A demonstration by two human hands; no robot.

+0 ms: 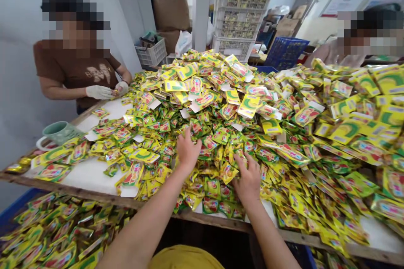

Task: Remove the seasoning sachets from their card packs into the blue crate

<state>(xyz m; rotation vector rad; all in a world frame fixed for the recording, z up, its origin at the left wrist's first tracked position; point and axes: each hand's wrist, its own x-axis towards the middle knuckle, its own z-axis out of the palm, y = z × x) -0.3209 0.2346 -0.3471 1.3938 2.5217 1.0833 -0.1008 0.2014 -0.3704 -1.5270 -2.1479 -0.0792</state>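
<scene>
My left hand [187,150] reaches into the pile of small yellow and green packets, thumb and forefinger apart; its other fingers are partly hidden. Close by, a green packet [221,135] with red fruit printed on it lies in the heap. My right hand [248,178] rests among the packets with its fingers spread. A yellow packet [227,172] lies just left of its fingertips. Neither hand visibly grips a packet. Behind both hands rises a heap of flat yellow cardboard boxes [248,106], several with white flaps sticking out.
The wooden table edge [217,221] runs in front of me. A blue crate of packets [67,231] sits below at left. At the left stand a green mug [59,132] and a co-worker in white gloves [99,92]. Another person sits at far right. White crates [238,23] are stacked behind.
</scene>
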